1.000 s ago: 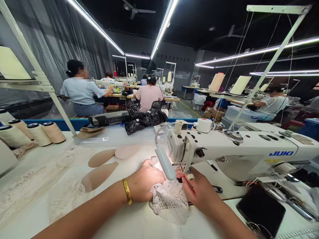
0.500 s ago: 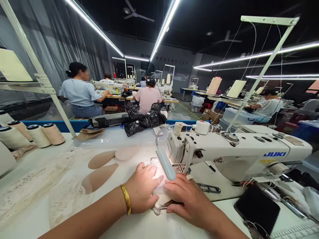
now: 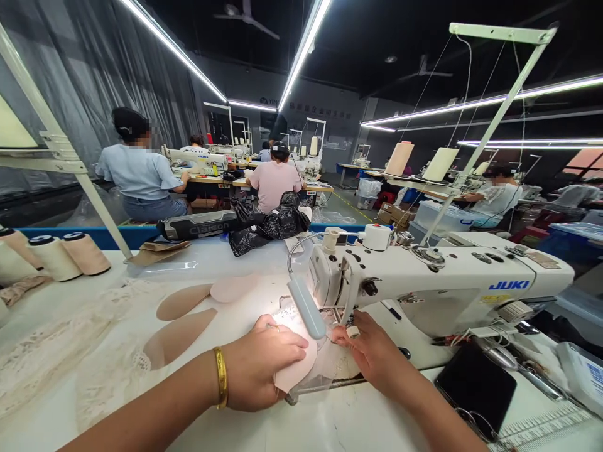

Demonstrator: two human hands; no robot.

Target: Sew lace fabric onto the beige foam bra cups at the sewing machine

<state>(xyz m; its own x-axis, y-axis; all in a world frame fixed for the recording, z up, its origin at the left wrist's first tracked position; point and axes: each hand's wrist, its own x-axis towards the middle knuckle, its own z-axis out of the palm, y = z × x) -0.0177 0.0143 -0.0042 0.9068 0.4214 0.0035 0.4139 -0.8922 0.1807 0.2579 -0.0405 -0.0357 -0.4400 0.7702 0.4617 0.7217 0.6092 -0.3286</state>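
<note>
My left hand [image 3: 259,361], with a gold bangle at its wrist, grips a pale pink fabric piece [image 3: 298,370] under the lit lamp head [image 3: 307,311]. Sheer fabric [image 3: 335,364] extends from that piece toward my right hand [image 3: 372,348]. The right fingers are pinched together at the sheer fabric's edge, just beside the needle area of the white sewing machine [image 3: 452,270]. The lamp and machine head partly hide the stitching spot. To the left lie two beige teardrop-shaped pieces [image 3: 181,336] and a rounded pale pink piece [image 3: 235,287].
Cream lace [image 3: 42,345] spreads over the table's left side, below thread cones [image 3: 87,253]. Black plastic bags [image 3: 271,229] lie at the back edge. A black phone-like slab [image 3: 475,389], a ruler [image 3: 549,424] and metal tools stand right. Co-workers [image 3: 141,179] sit ahead.
My left hand has moved slightly left and lower, uncovering the pink fabric. My right hand has moved right and up beside the needle area, now covering most of the thread snips. The view has shifted slightly.
</note>
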